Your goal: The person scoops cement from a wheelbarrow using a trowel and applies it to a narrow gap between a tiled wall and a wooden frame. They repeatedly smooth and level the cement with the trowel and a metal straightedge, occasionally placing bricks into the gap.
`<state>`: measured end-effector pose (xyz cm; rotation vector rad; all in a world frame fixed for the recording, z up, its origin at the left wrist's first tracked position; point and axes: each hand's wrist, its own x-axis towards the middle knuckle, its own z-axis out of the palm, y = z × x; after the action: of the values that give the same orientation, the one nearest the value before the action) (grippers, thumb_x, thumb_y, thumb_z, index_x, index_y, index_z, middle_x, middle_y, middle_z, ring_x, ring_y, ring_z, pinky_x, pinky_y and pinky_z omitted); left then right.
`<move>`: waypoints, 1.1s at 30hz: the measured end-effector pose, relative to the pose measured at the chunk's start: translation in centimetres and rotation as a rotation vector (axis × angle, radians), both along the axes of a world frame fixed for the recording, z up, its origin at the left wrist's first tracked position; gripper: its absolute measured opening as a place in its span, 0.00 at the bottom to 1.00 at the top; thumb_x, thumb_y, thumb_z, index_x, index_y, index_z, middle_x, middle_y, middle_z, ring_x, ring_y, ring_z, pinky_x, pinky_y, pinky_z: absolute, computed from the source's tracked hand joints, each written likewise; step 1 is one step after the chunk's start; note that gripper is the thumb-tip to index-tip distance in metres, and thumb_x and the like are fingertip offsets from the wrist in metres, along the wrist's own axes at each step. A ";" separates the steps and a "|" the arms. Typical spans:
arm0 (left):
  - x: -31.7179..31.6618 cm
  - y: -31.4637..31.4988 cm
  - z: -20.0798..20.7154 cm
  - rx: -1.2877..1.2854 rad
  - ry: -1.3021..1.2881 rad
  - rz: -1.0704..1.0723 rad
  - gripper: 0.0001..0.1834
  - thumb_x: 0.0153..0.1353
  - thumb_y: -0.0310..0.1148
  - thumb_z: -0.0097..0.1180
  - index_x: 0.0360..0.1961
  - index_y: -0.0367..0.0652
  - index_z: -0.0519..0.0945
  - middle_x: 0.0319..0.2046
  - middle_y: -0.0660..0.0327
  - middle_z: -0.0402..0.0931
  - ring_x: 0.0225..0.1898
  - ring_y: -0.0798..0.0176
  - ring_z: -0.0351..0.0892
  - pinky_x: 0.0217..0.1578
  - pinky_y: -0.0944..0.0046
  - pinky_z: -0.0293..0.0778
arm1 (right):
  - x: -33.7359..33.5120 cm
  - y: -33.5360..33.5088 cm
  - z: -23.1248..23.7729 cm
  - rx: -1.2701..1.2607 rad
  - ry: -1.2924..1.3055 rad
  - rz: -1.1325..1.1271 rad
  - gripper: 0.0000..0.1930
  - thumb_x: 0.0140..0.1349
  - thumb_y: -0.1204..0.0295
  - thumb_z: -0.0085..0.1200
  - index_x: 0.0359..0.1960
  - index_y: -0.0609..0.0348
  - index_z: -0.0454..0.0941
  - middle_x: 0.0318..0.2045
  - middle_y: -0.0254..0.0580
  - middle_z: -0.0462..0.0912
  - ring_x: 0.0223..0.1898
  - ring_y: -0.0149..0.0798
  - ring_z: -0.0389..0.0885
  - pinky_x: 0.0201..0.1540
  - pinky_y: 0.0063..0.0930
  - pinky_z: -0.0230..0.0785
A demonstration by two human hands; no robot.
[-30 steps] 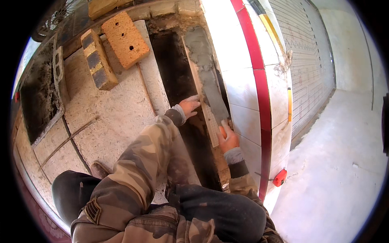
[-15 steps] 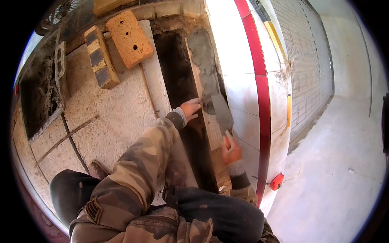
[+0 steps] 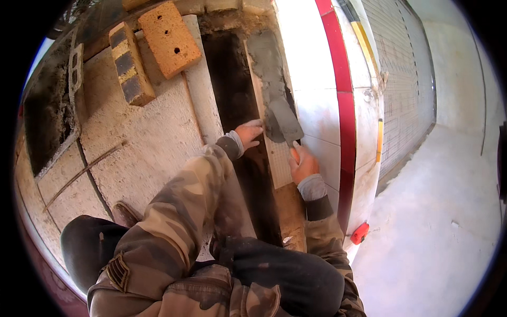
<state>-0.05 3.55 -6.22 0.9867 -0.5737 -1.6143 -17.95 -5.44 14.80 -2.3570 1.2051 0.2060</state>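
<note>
My right hand (image 3: 304,165) is closed round the orange handle of a trowel (image 3: 286,120). The trowel's grey blade lies over wet grey mortar (image 3: 269,68), which covers the far part of a long, narrow, pale tile strip (image 3: 277,164). Bare ribbed surface shows on the strip's near end. At the strip's left edge is my left hand (image 3: 248,134), fingers apart and reaching toward that edge; whether the fingertips touch it, I cannot tell. Below this hand runs a dark, narrow gap (image 3: 229,79).
Left of the gap lies a pale slab (image 3: 153,137) bearing an orange brick with holes (image 3: 170,39) and a black-and-yellow brick (image 3: 129,63). White wall tiles with a red band (image 3: 345,121) stand on the right. A red tape-measure-like case (image 3: 360,233) lies nearby. A dark opening (image 3: 47,105) is far left.
My right hand has moved away from my body with the trowel, and the blade has turned to lie across the mortar. Mortar spreads further over the strip's near side. My left hand stays nearly still.
</note>
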 end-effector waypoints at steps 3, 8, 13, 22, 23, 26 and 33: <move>-0.3 0.2 -2.9 -0.088 -0.076 0.006 0.32 0.70 0.35 0.47 0.73 0.46 0.56 0.73 0.59 0.53 0.75 0.58 0.49 0.69 0.41 0.47 | -2.5 1.5 -0.3 -0.007 -0.028 -0.002 0.22 0.60 0.69 0.58 0.57 0.59 0.75 0.40 0.62 0.83 0.43 0.64 0.80 0.46 0.49 0.74; -0.6 -0.2 -3.8 -0.043 -0.073 0.009 0.32 0.71 0.35 0.45 0.74 0.45 0.54 0.74 0.58 0.50 0.76 0.57 0.46 0.70 0.40 0.44 | -6.5 4.0 -0.2 0.025 0.035 -0.042 0.22 0.61 0.67 0.57 0.57 0.59 0.75 0.37 0.63 0.82 0.41 0.65 0.80 0.42 0.52 0.73; -1.0 -1.2 -2.7 0.015 0.019 -0.003 0.31 0.71 0.36 0.44 0.74 0.45 0.55 0.74 0.58 0.50 0.76 0.55 0.44 0.71 0.39 0.42 | -9.2 5.8 -0.3 0.000 0.030 -0.074 0.24 0.60 0.69 0.58 0.58 0.60 0.74 0.40 0.63 0.82 0.44 0.62 0.80 0.45 0.49 0.73; 0.2 0.7 -0.5 0.111 -0.115 -0.104 0.28 0.72 0.43 0.46 0.70 0.47 0.62 0.72 0.58 0.54 0.74 0.55 0.52 0.67 0.41 0.55 | -10.5 8.6 0.1 0.024 -0.006 -0.118 0.24 0.58 0.71 0.60 0.58 0.60 0.74 0.38 0.64 0.82 0.41 0.63 0.81 0.45 0.50 0.73; 1.0 0.1 1.4 0.076 -0.279 -0.182 0.26 0.71 0.43 0.47 0.67 0.45 0.65 0.69 0.58 0.59 0.70 0.55 0.58 0.62 0.45 0.61 | -10.9 8.7 0.1 0.035 -0.016 -0.137 0.25 0.58 0.71 0.60 0.58 0.60 0.74 0.38 0.64 0.82 0.42 0.63 0.81 0.45 0.50 0.73; 2.2 -2.7 10.7 0.119 -0.491 -0.358 0.22 0.69 0.43 0.50 0.58 0.40 0.75 0.57 0.56 0.74 0.59 0.54 0.75 0.51 0.55 0.76 | -13.1 8.4 0.2 0.013 0.023 -0.166 0.25 0.59 0.71 0.59 0.59 0.60 0.73 0.39 0.63 0.82 0.42 0.62 0.81 0.46 0.49 0.73; 14.2 4.5 29.4 -0.190 -1.040 -0.763 0.17 0.65 0.39 0.51 0.45 0.38 0.83 0.41 0.50 0.83 0.41 0.52 0.83 0.45 0.55 0.77 | -13.7 11.5 -0.6 -0.235 0.079 -0.152 0.25 0.58 0.66 0.62 0.57 0.60 0.75 0.42 0.53 0.83 0.45 0.57 0.82 0.47 0.45 0.74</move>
<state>14.16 8.04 23.17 1.5437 -1.9555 -1.5072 -31.67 6.09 14.25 -2.4594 1.5121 0.1125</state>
